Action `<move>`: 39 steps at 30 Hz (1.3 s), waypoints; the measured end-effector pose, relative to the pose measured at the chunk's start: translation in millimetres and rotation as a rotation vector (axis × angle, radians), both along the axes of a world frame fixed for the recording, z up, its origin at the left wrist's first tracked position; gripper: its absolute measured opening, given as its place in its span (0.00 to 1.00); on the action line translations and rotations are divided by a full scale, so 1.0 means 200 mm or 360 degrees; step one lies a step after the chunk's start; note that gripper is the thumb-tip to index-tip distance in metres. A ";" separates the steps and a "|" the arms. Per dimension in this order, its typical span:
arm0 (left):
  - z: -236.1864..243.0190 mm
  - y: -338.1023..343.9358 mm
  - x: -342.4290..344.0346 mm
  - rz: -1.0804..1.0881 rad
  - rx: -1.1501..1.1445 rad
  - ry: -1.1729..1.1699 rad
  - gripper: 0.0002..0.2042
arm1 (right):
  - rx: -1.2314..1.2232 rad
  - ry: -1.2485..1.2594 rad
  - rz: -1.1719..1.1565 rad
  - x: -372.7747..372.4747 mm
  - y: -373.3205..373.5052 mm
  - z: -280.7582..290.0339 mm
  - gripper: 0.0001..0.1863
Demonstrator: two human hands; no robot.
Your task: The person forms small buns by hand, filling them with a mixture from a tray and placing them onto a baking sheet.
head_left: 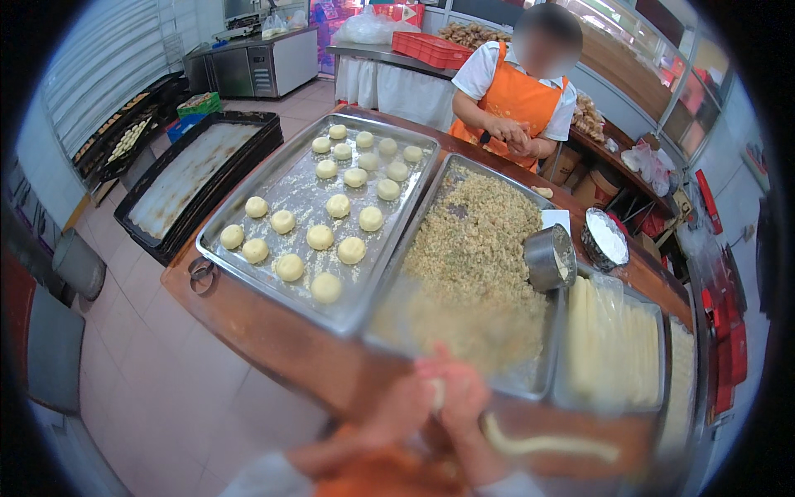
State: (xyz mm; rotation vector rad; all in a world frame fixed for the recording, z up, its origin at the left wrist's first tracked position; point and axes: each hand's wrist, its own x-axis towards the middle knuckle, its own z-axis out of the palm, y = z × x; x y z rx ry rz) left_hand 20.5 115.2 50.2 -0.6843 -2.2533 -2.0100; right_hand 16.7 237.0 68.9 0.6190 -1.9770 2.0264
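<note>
My left hand and my right hand come together at the table's near edge, blurred by motion. Both close around a small pale piece of dough, mostly hidden by the fingers. Just beyond them lies a metal tray of crumbly, yellowish-brown filling. A long dough strip rests on the wood beside my right forearm. To the left, a large floured metal tray carries several round dough balls.
A metal pot sits on the filling tray, near a bowl of white flour. Plastic-covered dough strips fill a tray at right. A ring cutter lies at the left edge. Across the table a person in an orange apron works.
</note>
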 end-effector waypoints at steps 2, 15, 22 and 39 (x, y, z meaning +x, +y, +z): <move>0.05 0.01 0.01 0.0061 0.0101 -0.0159 0.16 | -0.0313 -0.0198 -0.0251 0.03 -0.08 0.06 0.22; 0.00 -0.01 0.02 -0.0011 -0.0194 -0.0104 0.15 | -0.0294 -0.0114 -0.0021 0.01 -0.02 0.02 0.13; -0.01 -0.06 -0.03 -0.0384 -0.0275 -0.0371 0.17 | -0.0336 -0.0287 0.0010 0.06 -0.07 0.06 0.14; 0.08 0.00 0.01 -0.0047 -0.0001 0.0078 0.23 | -0.0360 -0.0080 0.0143 0.03 0.00 0.01 0.23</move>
